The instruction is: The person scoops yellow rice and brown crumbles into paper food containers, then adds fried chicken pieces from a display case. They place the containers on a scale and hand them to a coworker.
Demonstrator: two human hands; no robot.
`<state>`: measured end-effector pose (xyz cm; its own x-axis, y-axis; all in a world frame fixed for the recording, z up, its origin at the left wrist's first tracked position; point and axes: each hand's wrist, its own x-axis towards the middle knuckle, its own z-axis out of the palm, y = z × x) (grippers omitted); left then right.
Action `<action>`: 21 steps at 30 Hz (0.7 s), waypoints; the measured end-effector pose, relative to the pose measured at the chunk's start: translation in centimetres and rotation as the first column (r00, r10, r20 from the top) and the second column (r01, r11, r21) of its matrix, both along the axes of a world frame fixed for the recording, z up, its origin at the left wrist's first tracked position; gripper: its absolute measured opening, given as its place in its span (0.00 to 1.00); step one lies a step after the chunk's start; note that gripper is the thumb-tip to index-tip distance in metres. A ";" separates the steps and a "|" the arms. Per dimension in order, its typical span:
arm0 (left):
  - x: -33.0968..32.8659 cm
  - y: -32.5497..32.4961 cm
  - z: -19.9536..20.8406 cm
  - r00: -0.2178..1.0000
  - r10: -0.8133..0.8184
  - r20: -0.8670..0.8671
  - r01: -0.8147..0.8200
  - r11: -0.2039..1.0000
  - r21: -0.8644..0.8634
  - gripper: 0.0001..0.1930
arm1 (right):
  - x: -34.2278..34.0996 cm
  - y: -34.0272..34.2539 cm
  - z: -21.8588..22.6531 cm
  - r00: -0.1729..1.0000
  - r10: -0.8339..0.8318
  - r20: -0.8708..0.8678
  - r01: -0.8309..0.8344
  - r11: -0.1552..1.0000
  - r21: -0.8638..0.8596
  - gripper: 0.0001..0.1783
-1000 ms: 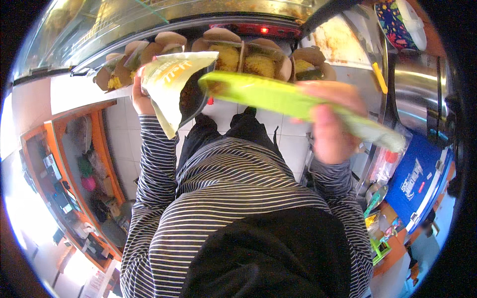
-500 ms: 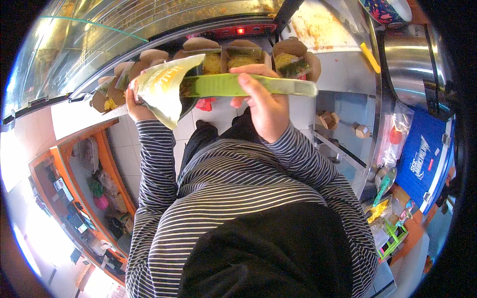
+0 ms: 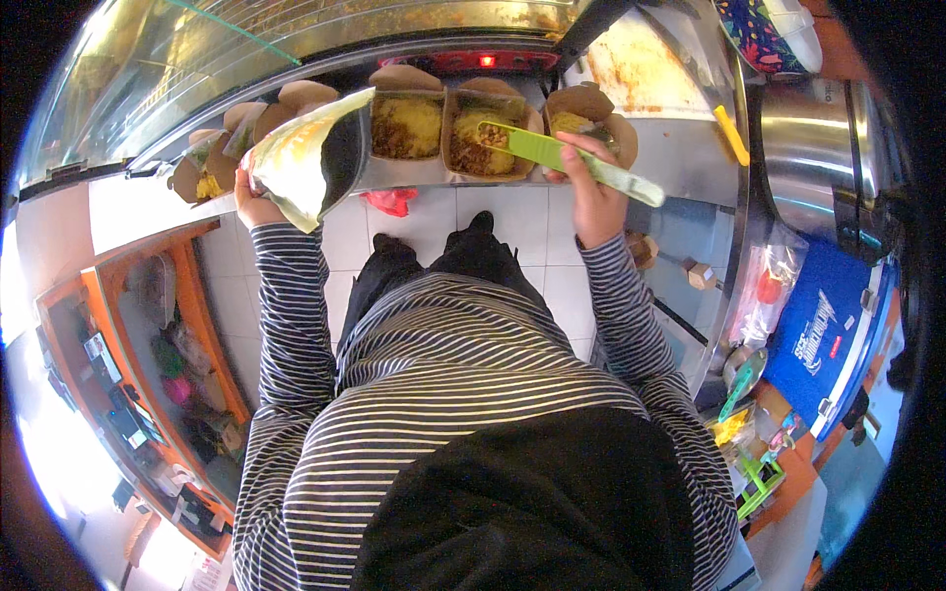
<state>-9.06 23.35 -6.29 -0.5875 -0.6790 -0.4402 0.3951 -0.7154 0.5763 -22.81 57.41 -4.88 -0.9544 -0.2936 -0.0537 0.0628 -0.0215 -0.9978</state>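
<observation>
My left hand (image 3: 256, 204) grips the outer side of a white and yellow pouch (image 3: 294, 163), which is tilted with its dark mouth facing right. Its contents are hidden. In my right hand (image 3: 595, 202) is a long light-green utensil that looks like tongs (image 3: 537, 148), thumb on top and fingers beneath. Their tip is over an open brown cardboard food box (image 3: 453, 163), where yellow food is partly covered with brown crumbly bits. To its left, another open box (image 3: 377, 148) holds yellow food with a similar brown topping.
More open food boxes stand at the left (image 3: 209, 177) and right (image 3: 619, 138) of the row, along a glass display case (image 3: 325, 44). A yellow-handled tool (image 3: 731, 135), a steel container (image 3: 813, 143) and a blue case (image 3: 820, 335) lie to the right.
The tongs have come out of the pouch and moved right, over the box. My left hand and the pouch have shifted slightly left.
</observation>
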 end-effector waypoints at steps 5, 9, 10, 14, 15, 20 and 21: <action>0.9 0.5 0.2 0.999 -0.028 -0.028 0.029 1.000 0.010 0.25 | 0.5 -1.3 -2.7 0.928 0.201 -0.314 -0.104 0.948 0.301 0.12; 0.9 1.0 0.6 0.999 0.006 -0.044 -0.005 0.999 0.036 0.24 | 0.5 -1.9 -3.3 0.837 0.238 -0.492 -0.054 0.931 0.360 0.12; 0.9 1.1 0.7 0.999 0.001 -0.042 0.000 1.000 0.017 0.24 | 0.5 -1.9 -3.3 0.867 0.219 -0.447 -0.058 0.936 0.346 0.12; 0.8 1.4 0.8 0.996 0.057 0.065 -0.058 0.998 0.009 0.24 | 0.6 -1.6 -3.5 0.972 0.113 -0.205 -0.064 0.970 0.233 0.12; 0.8 1.4 0.8 0.998 0.037 0.046 -0.036 0.999 -0.021 0.24 | 0.7 -1.5 -3.3 0.988 0.080 -0.130 -0.055 0.980 0.189 0.12; 1.0 1.2 0.8 0.997 -0.046 0.058 0.044 0.998 0.033 0.27 | 0.7 -0.7 0.5 0.937 -0.147 0.316 0.235 0.937 -0.259 0.16; 0.8 1.2 0.8 0.992 -0.060 0.114 0.057 0.998 0.035 0.27 | 0.8 -0.4 2.2 0.935 -0.128 0.331 0.244 0.910 -0.336 0.16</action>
